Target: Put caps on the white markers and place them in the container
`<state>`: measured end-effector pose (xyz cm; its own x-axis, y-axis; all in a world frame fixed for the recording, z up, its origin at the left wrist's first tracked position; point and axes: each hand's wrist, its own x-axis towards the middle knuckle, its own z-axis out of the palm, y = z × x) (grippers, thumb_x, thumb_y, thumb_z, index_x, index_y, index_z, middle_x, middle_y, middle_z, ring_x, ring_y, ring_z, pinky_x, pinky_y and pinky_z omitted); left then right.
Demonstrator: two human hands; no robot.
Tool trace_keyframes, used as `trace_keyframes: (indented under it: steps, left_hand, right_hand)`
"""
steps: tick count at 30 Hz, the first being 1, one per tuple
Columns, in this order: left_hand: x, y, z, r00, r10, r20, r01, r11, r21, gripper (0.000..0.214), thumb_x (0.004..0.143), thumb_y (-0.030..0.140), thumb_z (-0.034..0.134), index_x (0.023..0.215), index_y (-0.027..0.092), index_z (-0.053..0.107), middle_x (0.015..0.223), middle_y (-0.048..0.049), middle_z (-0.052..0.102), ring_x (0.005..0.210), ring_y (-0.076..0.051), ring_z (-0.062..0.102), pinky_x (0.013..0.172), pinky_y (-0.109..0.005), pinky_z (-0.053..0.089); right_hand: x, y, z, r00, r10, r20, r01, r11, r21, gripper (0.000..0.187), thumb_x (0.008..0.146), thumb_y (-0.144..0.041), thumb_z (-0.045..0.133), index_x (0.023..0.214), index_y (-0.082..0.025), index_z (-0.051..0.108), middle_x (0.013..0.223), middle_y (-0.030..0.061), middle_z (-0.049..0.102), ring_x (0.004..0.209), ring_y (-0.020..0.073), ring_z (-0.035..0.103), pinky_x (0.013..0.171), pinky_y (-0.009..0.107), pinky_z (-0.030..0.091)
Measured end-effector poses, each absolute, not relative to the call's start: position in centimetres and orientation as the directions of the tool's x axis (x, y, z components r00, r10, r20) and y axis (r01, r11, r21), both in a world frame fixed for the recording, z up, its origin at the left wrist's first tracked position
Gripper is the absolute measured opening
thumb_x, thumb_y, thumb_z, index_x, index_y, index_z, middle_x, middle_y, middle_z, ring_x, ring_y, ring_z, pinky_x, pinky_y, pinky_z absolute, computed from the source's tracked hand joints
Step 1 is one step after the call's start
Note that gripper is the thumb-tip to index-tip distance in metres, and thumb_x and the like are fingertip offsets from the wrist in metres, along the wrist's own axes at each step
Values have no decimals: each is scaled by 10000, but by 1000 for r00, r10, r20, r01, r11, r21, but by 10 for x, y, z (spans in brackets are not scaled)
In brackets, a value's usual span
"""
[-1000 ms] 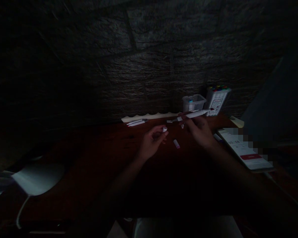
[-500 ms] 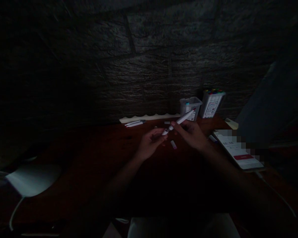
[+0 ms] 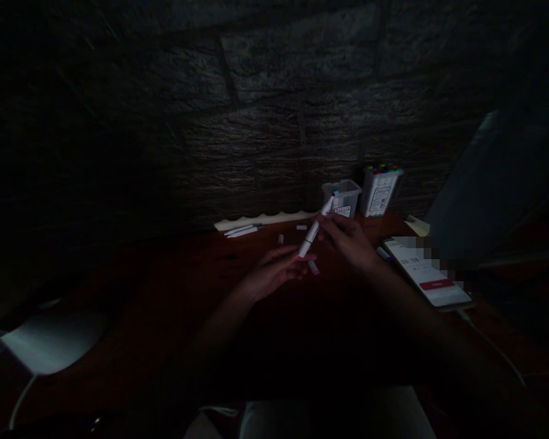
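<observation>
My right hand (image 3: 348, 238) pinches a white marker (image 3: 308, 238) around its middle. The marker slants, its upper end in front of the clear plastic box and its lower end, past a dark band, down at my left hand (image 3: 279, 268). My left fingers are stretched out and loosely apart, touching that lower end without wrapping round it. On the desk near my hands lie a marker cap with a pinkish end (image 3: 313, 268), a small cap (image 3: 280, 239) and another white cap (image 3: 301, 227). Dim light hides fine detail.
Two white markers (image 3: 242, 231) lie by a wavy pale strip (image 3: 265, 219) along the brick wall. Behind my right hand stand a clear box (image 3: 348, 198) and a box full of markers (image 3: 379, 192). A cabled tablet or phone (image 3: 432, 274) lies right; a white lamp-like object (image 3: 55, 341) is left.
The gap between the marker and the cap held in my left fingers has closed; the cap now sits on the marker's lower end. My left fingers have straightened. The view has shifted slightly.
</observation>
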<state>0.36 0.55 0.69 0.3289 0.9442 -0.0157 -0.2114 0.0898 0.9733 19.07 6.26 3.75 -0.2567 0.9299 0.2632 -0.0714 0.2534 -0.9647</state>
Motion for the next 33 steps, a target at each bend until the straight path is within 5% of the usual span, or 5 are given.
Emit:
trace_keyframes:
  steps: [6,13,20,25,33]
  left_hand:
    - [4,10,2,255,965,60,49,-75,996,331,842,363,646,1109,169,672,1074,-121,722,873,-191,686,749,-307,537]
    - [-3,18,-7,172,926,336,432,-377,819,159,815,285,656,920,171,687,965,-54,729,919,-183,661,918,-363,486]
    - [-12,25,-13,154,927,343,518,-371,771,172,818,340,634,890,193,687,933,-49,729,891,-194,670,888,-371,507]
    - [-17,28,-13,95,933,347,557,-339,758,212,810,392,632,887,201,684,915,-41,730,874,-205,671,873,-378,513]
    - [-19,31,-9,72,939,336,531,-321,784,202,774,395,665,842,206,683,928,-45,728,892,-220,670,889,-387,505]
  right_hand:
    - [191,67,27,-338,889,307,-4,325,-946,359,796,-543,618,840,-190,671,720,-8,654,606,108,566,572,236,448]
    - [183,56,19,-525,753,398,189,559,-807,274,867,-432,580,861,-191,712,821,11,719,768,152,653,739,280,486]
    - [199,69,24,-432,833,345,373,513,-773,349,822,-388,651,1117,-201,676,1051,75,726,915,190,686,821,323,514]
    - [239,83,34,-341,915,217,785,404,-469,238,830,-380,635,913,-174,722,959,128,729,881,257,687,761,344,505]
    - [242,85,22,-403,899,173,750,432,-501,157,802,-304,677,824,-155,721,807,133,730,784,265,686,675,331,482]
